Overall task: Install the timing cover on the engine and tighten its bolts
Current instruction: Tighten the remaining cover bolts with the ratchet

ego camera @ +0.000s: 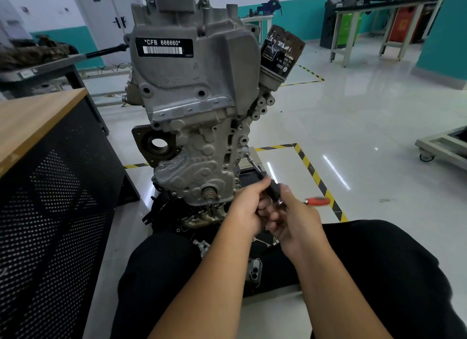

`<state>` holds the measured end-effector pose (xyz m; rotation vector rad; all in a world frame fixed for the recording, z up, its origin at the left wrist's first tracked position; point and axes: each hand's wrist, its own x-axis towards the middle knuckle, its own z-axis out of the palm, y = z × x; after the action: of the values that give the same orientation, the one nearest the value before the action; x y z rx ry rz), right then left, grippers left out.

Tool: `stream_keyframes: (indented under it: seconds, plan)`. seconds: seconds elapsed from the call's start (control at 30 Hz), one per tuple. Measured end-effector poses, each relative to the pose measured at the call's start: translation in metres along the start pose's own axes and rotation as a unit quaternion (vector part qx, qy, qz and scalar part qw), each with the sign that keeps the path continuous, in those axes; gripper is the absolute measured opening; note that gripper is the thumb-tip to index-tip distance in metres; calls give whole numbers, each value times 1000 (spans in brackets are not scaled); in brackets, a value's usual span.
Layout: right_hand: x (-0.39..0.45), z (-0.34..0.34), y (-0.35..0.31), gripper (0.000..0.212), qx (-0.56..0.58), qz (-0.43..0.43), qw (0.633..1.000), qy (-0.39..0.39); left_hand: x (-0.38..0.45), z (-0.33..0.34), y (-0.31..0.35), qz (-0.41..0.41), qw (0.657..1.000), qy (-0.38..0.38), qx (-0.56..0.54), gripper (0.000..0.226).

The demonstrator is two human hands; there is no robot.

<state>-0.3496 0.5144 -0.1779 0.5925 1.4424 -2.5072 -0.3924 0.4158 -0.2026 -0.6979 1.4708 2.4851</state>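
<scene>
The grey cast timing cover (199, 159) sits against the front of the upright engine (192, 68). A black-handled driver (267, 187) with a thin metal shaft points up and left, its tip at a bolt (246, 154) on the cover's right edge. My left hand (249, 209) wraps the lower part of the handle. My right hand (294, 217) grips the handle's end just beside it. The two hands touch each other.
A wooden-topped bench with a black perforated side (50, 187) stands at the left. An oil filter (281, 49) sticks out at the engine's upper right. A red-handled tool (317, 201) lies on the floor by yellow-black tape (316, 177). My black-clad legs frame the engine's base.
</scene>
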Motion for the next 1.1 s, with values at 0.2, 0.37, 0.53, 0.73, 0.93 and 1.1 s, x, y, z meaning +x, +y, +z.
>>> stream_keyframes:
  seconds: [0.2,0.37,0.53,0.73,0.93,1.1]
  plan:
    - [9,0,11,26,-197,-151,966,76,1,1,-6,26,999,18,-17,22]
    - [3,-1,0,32,-39,-13,999,27,5,-2,-1,-9,998,-30,-45,31]
    - [10,-1,5,21,-146,-170,971,78,3,2,-5,22,999,-7,-24,21]
    - [3,-5,-9,26,6,-6,1000,2,3,0,-1,30,999,2,15,38]
    - [10,-4,3,20,-200,-184,960,63,0,1,-1,21,1000,12,-10,24]
    - [5,-3,0,23,-24,-6,1000,12,-2,2,2,-6,1000,-10,21,24]
